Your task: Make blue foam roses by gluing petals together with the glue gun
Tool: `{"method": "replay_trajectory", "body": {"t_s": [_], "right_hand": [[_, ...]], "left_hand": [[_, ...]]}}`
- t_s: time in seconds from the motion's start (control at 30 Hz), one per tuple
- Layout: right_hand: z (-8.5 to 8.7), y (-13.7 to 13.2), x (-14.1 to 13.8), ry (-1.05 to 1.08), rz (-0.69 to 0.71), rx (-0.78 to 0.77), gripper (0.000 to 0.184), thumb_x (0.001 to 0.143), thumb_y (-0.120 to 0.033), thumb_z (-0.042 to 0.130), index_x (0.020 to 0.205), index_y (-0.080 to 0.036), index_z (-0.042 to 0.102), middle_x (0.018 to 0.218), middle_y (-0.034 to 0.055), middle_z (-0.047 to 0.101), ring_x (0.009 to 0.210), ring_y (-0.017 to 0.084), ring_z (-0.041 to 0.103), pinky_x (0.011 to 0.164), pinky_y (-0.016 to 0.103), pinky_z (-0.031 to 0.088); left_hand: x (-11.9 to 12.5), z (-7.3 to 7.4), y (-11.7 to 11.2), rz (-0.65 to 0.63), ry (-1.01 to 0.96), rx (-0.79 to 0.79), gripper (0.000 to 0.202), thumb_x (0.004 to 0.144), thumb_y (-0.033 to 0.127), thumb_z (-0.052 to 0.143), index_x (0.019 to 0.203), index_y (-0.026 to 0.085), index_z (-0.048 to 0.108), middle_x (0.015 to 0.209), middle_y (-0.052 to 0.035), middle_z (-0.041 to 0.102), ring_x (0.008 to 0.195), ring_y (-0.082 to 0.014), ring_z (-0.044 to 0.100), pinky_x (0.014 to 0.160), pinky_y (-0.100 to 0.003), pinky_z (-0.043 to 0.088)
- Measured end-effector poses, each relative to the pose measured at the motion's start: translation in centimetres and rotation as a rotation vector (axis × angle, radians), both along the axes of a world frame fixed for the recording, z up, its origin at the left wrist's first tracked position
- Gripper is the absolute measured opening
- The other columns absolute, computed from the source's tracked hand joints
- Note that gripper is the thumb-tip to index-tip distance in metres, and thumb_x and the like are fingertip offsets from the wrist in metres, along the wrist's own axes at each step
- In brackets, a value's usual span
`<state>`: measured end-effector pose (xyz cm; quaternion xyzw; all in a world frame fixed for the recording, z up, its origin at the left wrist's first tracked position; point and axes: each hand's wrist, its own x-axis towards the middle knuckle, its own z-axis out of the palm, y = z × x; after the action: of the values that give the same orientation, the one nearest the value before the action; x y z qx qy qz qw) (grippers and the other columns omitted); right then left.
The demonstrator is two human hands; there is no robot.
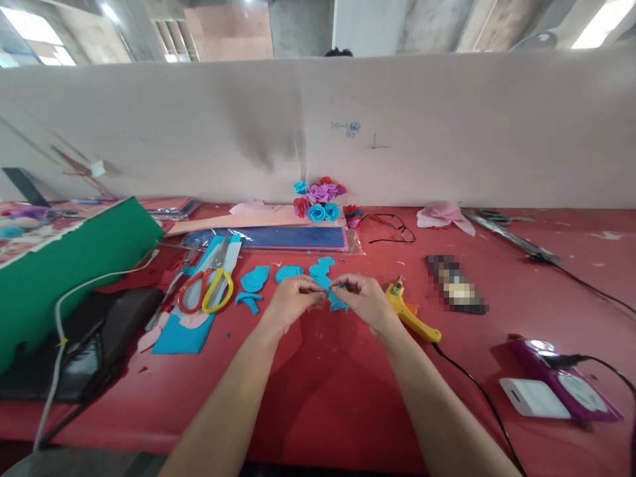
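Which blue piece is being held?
The blue piece pinched between the left hand and right hand; the other blue pieces lie loose on the red table, untouched.

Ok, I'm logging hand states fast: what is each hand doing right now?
Left hand: fingers closed, pinching the blue piece.
Right hand: fingers closed, pinching the same blue piece.

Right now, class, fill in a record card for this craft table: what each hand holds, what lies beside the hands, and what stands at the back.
Left hand: pinches the blue cut piece
Right hand: pinches the same piece from the other side
Left of hands: blue petal shapes; scissors lying on a blue sheet
Right of hands: yellow glue gun, corded
Back: craft flowers against the partition
Surface: red table
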<state>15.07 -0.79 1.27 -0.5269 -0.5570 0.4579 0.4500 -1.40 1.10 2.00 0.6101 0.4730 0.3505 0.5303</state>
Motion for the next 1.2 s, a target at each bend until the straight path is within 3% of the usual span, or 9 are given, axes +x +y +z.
{"method": "replay_trajectory", "body": {"t_s": [0.3,0.5,0.87,1.2], "right_hand": [[-0.1,0.0,0.0,-0.029,0.006,0.003,0.013,0.067,-0.027,0.059,0.074,-0.018,0.065,0.065,-0.0015,0.063,0.056,0.011,0.054,0.055,0.024,0.042],[-0.1,0.0,0.0,-0.001,0.003,-0.004,0.012,0.067,-0.026,0.059,0.075,-0.019,0.065,0.069,-0.0004,0.065,0.062,0.013,0.057,0.060,0.026,0.045],[0.0,0.0,-0.2,-0.004,-0.012,0.006,0.018,0.068,-0.030,0.060,0.080,-0.018,0.067,0.074,0.0018,0.067,0.067,0.014,0.059,0.066,0.028,0.045],[-0.1,-0.1,0.0,-0.007,-0.001,0.067,0.015,0.070,-0.024,0.059,0.082,-0.020,0.065,0.082,0.0027,0.067,0.075,0.015,0.061,0.068,0.029,0.047]], "left_hand": [[0.1,0.2,-0.2,-0.063,0.039,0.070,0.013,0.071,0.028,0.064,0.067,0.018,0.069,0.080,-0.0031,0.060,0.064,-0.0122,0.057,0.062,-0.027,0.048],[-0.1,0.0,0.1,-0.044,0.096,0.139,0.012,0.071,0.025,0.063,0.064,0.019,0.070,0.085,-0.0046,0.063,0.079,-0.0162,0.060,0.072,-0.029,0.048],[-0.4,-1.1,0.3,-0.055,0.066,0.177,0.010,0.072,0.025,0.064,0.070,0.021,0.072,0.084,-0.0036,0.065,0.079,-0.0168,0.062,0.072,-0.030,0.051],[-0.2,-0.4,0.2,-0.068,0.179,0.241,0.017,0.077,0.026,0.059,0.067,0.020,0.071,0.089,-0.0048,0.067,0.086,-0.0178,0.062,0.081,-0.031,0.048]]}}
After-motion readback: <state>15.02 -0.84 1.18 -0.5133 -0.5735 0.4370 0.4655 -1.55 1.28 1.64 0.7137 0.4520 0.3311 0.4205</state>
